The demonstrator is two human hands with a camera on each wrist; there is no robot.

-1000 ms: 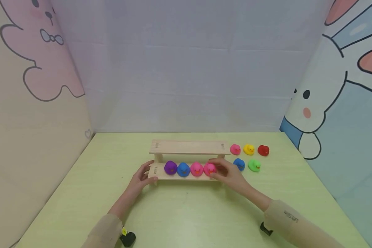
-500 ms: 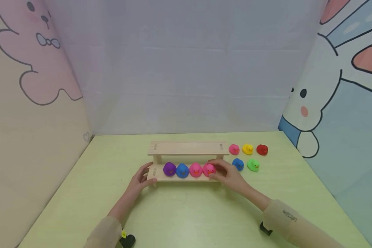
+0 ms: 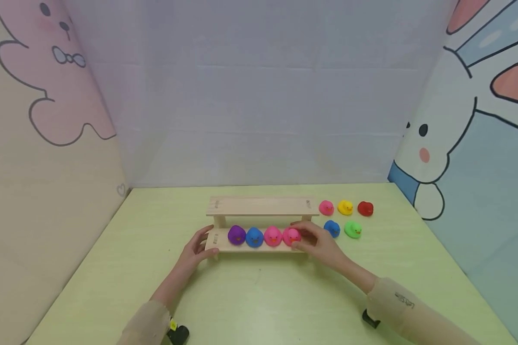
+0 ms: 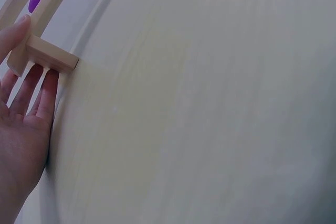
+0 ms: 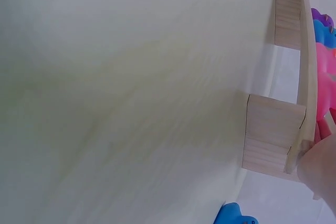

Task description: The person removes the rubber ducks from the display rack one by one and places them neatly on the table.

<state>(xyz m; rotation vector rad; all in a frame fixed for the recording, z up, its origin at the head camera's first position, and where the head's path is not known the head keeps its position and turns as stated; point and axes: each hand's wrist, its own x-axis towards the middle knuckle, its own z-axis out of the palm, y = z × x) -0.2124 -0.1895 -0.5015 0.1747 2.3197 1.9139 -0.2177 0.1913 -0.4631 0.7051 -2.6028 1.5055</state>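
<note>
A two-tier wooden stand (image 3: 262, 207) stands on the table. On its lower step sit, from left to right, a purple rubber duck (image 3: 236, 235), a blue rubber duck (image 3: 254, 237), a pink rubber duck (image 3: 273, 236) and a second pink rubber duck (image 3: 291, 235). My left hand (image 3: 195, 247) grips the left end of that step, thumb at the front edge and fingers behind; the left wrist view has the fingers by the leg (image 4: 52, 56). With thumb and fingers, my right hand (image 3: 319, 242) pinches the rightmost pink duck, which touches its neighbour.
Right of the stand lie more rubber ducks: pink (image 3: 326, 208), yellow (image 3: 345, 207), red (image 3: 365, 208), blue (image 3: 332, 228) and green (image 3: 353, 229). A pale cloth wall (image 3: 259, 120) rises behind the table (image 3: 259, 297), and cartoon-printed walls flank it.
The head view has shifted slightly. Both hands, the stand and the ducks keep their places relative to one another.
</note>
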